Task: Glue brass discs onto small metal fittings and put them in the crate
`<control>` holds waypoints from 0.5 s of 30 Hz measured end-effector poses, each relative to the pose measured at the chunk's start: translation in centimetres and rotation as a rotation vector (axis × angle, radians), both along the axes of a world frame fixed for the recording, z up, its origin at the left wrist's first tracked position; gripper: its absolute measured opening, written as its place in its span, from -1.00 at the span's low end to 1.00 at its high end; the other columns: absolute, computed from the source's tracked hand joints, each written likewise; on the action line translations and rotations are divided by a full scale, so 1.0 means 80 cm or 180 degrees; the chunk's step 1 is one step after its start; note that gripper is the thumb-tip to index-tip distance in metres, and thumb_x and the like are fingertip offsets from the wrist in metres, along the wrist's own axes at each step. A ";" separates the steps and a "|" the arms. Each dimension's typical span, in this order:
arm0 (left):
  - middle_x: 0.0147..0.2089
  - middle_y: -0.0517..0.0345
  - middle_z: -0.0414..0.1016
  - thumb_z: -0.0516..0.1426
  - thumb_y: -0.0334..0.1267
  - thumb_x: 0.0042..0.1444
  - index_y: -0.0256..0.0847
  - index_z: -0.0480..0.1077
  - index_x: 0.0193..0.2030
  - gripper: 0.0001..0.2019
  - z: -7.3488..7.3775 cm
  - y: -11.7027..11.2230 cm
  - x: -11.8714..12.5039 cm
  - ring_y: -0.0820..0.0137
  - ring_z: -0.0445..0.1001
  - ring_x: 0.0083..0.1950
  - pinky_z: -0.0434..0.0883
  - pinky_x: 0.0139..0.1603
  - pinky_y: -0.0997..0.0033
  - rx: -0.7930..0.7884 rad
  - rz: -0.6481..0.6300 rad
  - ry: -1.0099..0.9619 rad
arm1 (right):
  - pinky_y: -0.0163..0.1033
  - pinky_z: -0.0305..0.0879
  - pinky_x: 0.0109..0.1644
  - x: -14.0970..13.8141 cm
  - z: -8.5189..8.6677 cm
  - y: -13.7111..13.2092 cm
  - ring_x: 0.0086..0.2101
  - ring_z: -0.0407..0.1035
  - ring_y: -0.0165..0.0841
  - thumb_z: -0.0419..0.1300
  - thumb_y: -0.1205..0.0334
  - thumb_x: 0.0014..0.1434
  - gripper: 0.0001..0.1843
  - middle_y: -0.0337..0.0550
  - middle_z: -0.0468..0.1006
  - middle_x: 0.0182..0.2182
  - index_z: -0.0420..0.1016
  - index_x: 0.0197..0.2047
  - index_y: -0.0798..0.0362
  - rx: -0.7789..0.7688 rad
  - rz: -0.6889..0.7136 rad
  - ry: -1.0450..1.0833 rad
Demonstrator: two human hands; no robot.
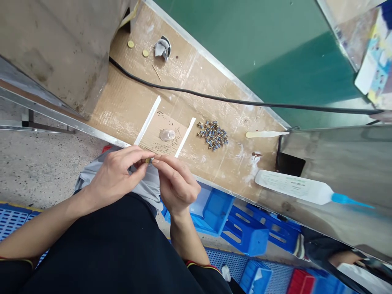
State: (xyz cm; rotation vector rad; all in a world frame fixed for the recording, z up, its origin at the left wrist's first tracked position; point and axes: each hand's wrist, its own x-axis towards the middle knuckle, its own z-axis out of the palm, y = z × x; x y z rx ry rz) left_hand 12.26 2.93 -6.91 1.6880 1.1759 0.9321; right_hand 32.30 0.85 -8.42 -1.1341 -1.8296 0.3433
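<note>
My left grip and my right grip meet just off the near edge of the counter. Both are narrow, with the fingertips of each pinched onto the same tiny brass part. My fingers hide most of it, and it is too small to make out any detail. A grey cloth lies bunched just beneath my hands.

Past my fingertips, a pile of parts sits on the counter, small brass pieces with blue on them, heaped loosely together. Just left of the pile is a cardboard scrap, lying between two white strips. A clear plastic cup rests on the scrap among scattered dark specks.

Farther along lie a wooden spatula and a white squeeze bottle with a blue nozzle. A black cable runs across the counter, well beyond my hands. Up at the far end are two small round discs, a thin stick and a crumpled grey rag. A green panel stands along the counter's back edge.

Down on the floor, blue crates stand to my right. Another person's hand shows at the lower corner, away from mine.
</note>
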 end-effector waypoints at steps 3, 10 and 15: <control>0.14 0.11 0.80 0.24 -0.53 0.49 -0.17 0.66 0.20 -0.71 0.005 -0.001 0.000 0.34 0.78 0.12 0.64 0.12 0.37 0.0176 -0.0044 0.0146 | -0.08 0.81 0.08 0.002 -0.003 -0.003 0.00 0.79 -0.19 0.39 0.57 0.44 -0.49 -0.08 0.84 0.06 0.75 0.31 -0.12 0.0120 0.0005 -0.0141; 0.08 0.16 0.80 0.24 -0.58 0.44 -0.16 0.66 0.14 -0.70 0.005 0.001 0.002 0.38 0.78 0.05 0.65 0.09 0.41 0.0142 -0.0069 -0.0005 | -0.07 0.83 0.06 0.000 -0.010 -0.010 -0.01 0.80 -0.18 0.38 0.56 0.44 -0.44 -0.10 0.84 0.07 0.73 0.35 -0.17 0.0219 -0.0118 -0.0133; 0.09 0.16 0.81 0.27 -0.58 0.44 -0.16 0.67 0.14 -0.71 0.002 0.002 0.003 0.42 0.78 0.06 0.65 0.12 0.49 0.0134 -0.0079 -0.0133 | -0.10 0.83 0.04 0.000 -0.010 -0.011 -0.06 0.81 -0.20 0.41 0.54 0.43 -0.48 -0.15 0.85 0.05 0.77 0.28 -0.21 0.0114 -0.0274 0.0063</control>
